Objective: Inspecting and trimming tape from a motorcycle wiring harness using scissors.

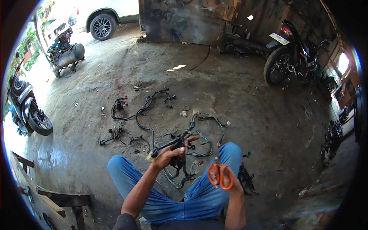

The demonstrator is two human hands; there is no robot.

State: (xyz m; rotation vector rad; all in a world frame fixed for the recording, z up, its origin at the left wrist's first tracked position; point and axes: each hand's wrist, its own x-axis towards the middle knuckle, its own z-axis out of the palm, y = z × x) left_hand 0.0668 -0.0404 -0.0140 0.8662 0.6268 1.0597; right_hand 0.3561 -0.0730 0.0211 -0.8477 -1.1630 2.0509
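Note:
My left hand (173,154) is closed around a thick black bundle of a wiring harness (147,102), held above the floor between my knees. Its index finger sticks out to the right. From the bundle, taped branches with connectors spread over the floor ahead, and green and white wires (209,147) loop out to the right. My right hand (226,178) grips scissors with orange handles (219,177) over my right thigh. Their short dark blades point away from me, and I cannot make out how far apart they are.
A motorcycle (293,57) stands at the far right, a scooter (30,105) at the left. An air compressor (69,55) and a white car (111,15) are at the far left. Loose black wire pieces (247,178) lie beside my right knee. A wooden bench (57,197) is at lower left.

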